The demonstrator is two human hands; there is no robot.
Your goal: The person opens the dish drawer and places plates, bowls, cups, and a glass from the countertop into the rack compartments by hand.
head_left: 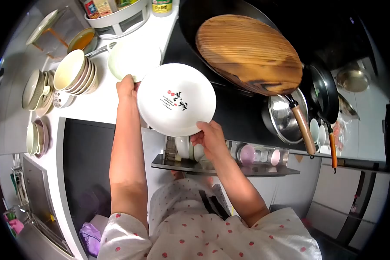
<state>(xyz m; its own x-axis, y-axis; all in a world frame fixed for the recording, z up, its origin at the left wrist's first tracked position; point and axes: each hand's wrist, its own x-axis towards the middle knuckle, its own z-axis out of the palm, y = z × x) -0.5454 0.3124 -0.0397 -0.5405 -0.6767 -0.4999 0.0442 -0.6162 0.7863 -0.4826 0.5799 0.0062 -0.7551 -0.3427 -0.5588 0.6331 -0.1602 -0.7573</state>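
My right hand (210, 138) grips the lower right rim of a white plate (156, 104), thumb on top and fingers underneath. The plate has black characters and small red marks at its centre and is held above the open drawer. My left hand (128, 89) is closed at the near edge of a pale green dish (132, 58) with side handles, right beside the plate's left rim. Some of its fingers are hidden behind the plate. The green dish is over the white counter, and the plate partly overlaps it.
A stack of cream bowls (71, 69) and more dishes (34, 89) stand on the white counter (104, 95). To the right, a round wooden lid (249, 54) covers a wok, beside steel and black pans (286, 117). Below, an open drawer (225, 169) holds bowls and cups.
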